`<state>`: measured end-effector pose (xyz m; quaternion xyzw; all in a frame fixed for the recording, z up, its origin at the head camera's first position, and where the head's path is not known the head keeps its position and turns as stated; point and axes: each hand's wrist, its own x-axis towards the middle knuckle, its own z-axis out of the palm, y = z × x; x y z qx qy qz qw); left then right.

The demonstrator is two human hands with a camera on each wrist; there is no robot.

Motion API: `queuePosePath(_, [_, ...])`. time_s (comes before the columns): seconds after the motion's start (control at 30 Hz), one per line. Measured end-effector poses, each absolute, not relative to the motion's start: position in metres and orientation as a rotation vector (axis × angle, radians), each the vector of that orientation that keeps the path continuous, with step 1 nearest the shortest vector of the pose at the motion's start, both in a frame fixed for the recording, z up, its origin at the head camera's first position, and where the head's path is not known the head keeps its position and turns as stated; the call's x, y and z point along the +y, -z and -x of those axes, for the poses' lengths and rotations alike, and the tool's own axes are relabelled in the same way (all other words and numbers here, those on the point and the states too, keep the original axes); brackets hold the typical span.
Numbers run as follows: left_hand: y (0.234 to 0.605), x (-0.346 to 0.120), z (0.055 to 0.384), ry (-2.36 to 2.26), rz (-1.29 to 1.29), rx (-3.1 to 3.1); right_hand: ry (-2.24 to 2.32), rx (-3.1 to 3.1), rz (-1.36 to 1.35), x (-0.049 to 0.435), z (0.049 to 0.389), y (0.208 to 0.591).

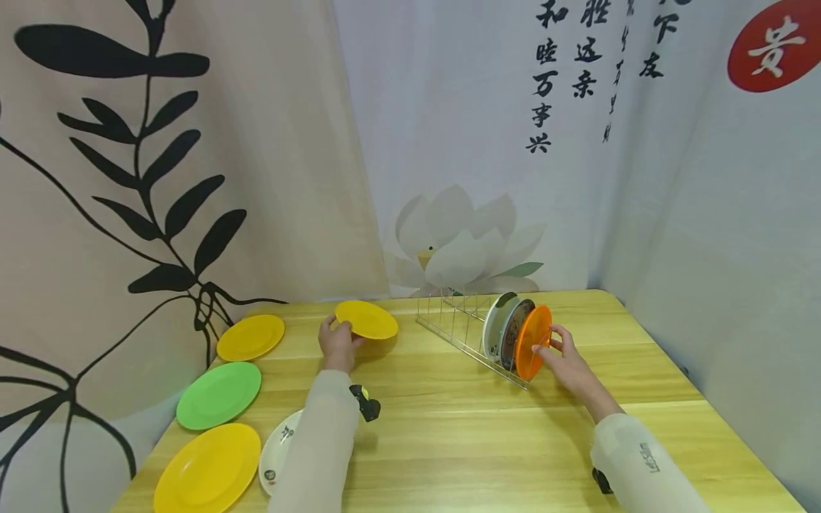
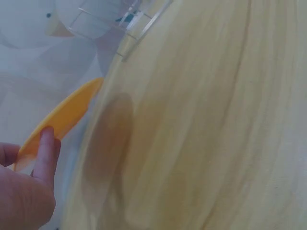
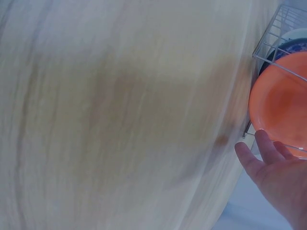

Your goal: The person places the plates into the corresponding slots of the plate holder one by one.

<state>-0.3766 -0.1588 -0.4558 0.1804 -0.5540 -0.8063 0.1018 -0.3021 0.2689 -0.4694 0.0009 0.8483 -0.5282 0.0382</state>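
My left hand (image 1: 338, 345) pinches a small yellow plate (image 1: 367, 320) by its left edge, thumb and fingers on either side. In the left wrist view the yellow plate (image 2: 67, 111) is tilted above the wooden table, its shadow below. On the right, an orange plate (image 1: 534, 343) stands on edge at the near end of a wire dish rack (image 1: 449, 330). Fingertips of my right hand (image 1: 569, 360) are right at the orange plate's rim. The right wrist view shows that hand (image 3: 276, 175) with fingers spread and fairly straight beside the orange plate (image 3: 283, 103).
Behind the orange plate, a dark patterned plate (image 1: 511, 340) and a pale plate (image 1: 492, 331) stand in the rack. Along the table's left side lie a yellow plate (image 1: 251, 337), a green plate (image 1: 219, 395), a larger yellow plate (image 1: 208, 470) and a white plate (image 1: 276, 456), partly behind my left sleeve.
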Motion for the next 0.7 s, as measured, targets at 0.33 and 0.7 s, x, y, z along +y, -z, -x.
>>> queuePosePath(0.33, [0.433, -0.162, 0.381, 2.432, -0.445, -1.646, 1.599, 2.614, 0.002, 0.269, 0.3, 0.468])
queuePosePath(0.7, [0.414, -0.16, 0.383, 2.407, -0.363, -1.685, 1.597, 2.611, -0.024, 0.267, 0.299, 0.466])
